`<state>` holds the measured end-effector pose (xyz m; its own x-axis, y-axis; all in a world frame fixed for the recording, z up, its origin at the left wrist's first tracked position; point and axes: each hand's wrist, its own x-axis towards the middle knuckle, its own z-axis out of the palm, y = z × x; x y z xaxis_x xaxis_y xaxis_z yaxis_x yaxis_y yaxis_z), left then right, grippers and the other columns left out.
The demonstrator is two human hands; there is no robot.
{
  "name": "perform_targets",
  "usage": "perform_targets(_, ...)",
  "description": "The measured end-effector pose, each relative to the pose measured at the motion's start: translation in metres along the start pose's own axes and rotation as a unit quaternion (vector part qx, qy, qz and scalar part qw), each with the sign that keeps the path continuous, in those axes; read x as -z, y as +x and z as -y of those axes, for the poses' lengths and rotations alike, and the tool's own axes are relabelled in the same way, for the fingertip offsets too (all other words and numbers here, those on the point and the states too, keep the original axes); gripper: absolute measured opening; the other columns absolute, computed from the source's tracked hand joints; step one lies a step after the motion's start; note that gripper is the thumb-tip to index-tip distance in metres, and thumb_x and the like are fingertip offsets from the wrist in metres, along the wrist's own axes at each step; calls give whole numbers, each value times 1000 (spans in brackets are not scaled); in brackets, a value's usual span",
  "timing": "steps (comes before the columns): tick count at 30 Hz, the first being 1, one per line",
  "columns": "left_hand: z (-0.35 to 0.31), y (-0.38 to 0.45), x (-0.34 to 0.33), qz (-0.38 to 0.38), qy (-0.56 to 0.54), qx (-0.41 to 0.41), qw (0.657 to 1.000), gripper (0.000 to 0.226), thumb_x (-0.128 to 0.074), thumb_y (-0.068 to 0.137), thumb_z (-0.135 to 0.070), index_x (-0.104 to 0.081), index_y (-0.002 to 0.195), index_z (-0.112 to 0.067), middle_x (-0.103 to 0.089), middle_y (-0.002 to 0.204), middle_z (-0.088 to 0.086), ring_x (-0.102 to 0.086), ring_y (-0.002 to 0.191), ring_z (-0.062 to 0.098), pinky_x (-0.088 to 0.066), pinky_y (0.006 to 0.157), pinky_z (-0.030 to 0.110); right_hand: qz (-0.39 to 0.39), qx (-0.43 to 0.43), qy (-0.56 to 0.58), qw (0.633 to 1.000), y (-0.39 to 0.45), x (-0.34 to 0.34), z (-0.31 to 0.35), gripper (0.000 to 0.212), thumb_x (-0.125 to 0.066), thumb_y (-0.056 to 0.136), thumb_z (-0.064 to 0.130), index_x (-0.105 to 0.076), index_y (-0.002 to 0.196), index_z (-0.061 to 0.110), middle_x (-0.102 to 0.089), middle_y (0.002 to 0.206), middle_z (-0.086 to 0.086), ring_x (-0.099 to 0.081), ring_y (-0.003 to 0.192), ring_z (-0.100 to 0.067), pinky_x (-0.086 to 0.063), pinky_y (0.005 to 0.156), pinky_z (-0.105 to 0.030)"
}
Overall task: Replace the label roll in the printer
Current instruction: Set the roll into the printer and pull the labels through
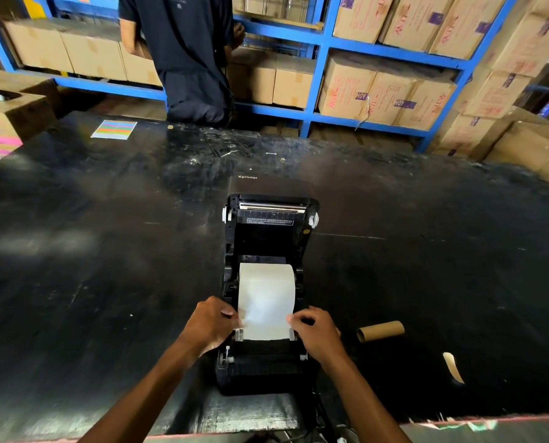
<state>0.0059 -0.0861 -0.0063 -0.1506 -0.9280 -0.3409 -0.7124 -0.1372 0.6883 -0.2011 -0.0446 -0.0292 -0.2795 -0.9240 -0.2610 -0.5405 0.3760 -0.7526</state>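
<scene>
Head view, nearest first: the left hand (pixel 214 322) and right hand (pixel 311 327) sit at either side of the open printer (pixel 266 372), each pinching an edge of the white label strip (pixel 265 314) near the small side guides. Fingers are closed narrowly on the paper's edges, probably to keep the strip square and flat as it is led toward the front slot. The strip runs back to the new roll (pixel 266 276), which already sits in the printer's bay, so loading looks mostly done; feeding and closing seem to remain. Beyond the roll the lid (pixel 271 212) stands tilted back, leaving the bay clear for both hands.

To the right on the table (pixel 107 251) lies a bare cardboard core (pixel 380 330), likely the spent roll, set apart out of the way, with a torn paper scrap (pixel 454 367) near it. Farther off, a sheet of coloured stickers (pixel 114 129) lies by the table's far edge. Behind it another person (pixel 183 59) stands at blue shelves (pixel 321 36) stacked with cartons (pixel 385 94).
</scene>
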Motion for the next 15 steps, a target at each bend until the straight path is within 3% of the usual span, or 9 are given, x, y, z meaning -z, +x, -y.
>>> perform_targets(2, 1, 1, 0, -12, -8, 2, 1000, 19, -66, 85, -15, -72, 67, -17, -72, 77, 6, -64, 66, 15, -45, 51, 17, 3, -3, 30, 1000, 2, -6, -5, 13, -65, 79, 42, -68, 69, 36, -64, 112, 5, -51, 121, -21, -34, 105, -53)
perform_targets(5, 2, 3, -2, -31, -33, 8, 999, 24, -66, 85, -14, -70, 63, -22, -70, 68, 3, -60, 57, 10, -42, 45, 14, -11, -20, 30, 999, 1, -8, -3, 23, -65, 81, 39, -67, 60, 29, -65, 113, 6, -47, 126, -20, -31, 107, -51)
perform_targets(9, 2, 2, -3, -28, -36, 11, 999, 19, -66, 86, -16, -73, 68, -17, -66, 65, -2, -59, 56, 7, -38, 45, 11, 0, -21, -35, 999, 1, -1, 5, 31, -64, 82, 37, -59, 51, 34, -60, 88, 15, -54, 116, -21, -34, 105, -46)
perform_targets(13, 1, 1, -3, -1, 1, -1, 1000, 14, -65, 87, -15, -75, 82, -7, -67, 79, 1, -61, 62, 4, -38, 49, 11, 12, -13, -17, 1000, 0, 6, 8, 14, -64, 84, 32, -72, 73, 29, -56, 86, 17, -51, 100, -8, -31, 107, -40)
perform_targets(15, 2, 1, -3, -6, -4, 1, 1000, 13, -66, 86, -16, -76, 84, -7, -70, 82, 4, -62, 65, 7, -39, 50, 13, 21, -8, 9, 1000, -1, 5, 6, 17, -65, 83, 32, -71, 67, 31, -61, 81, 18, -56, 94, -10, -42, 100, -42)
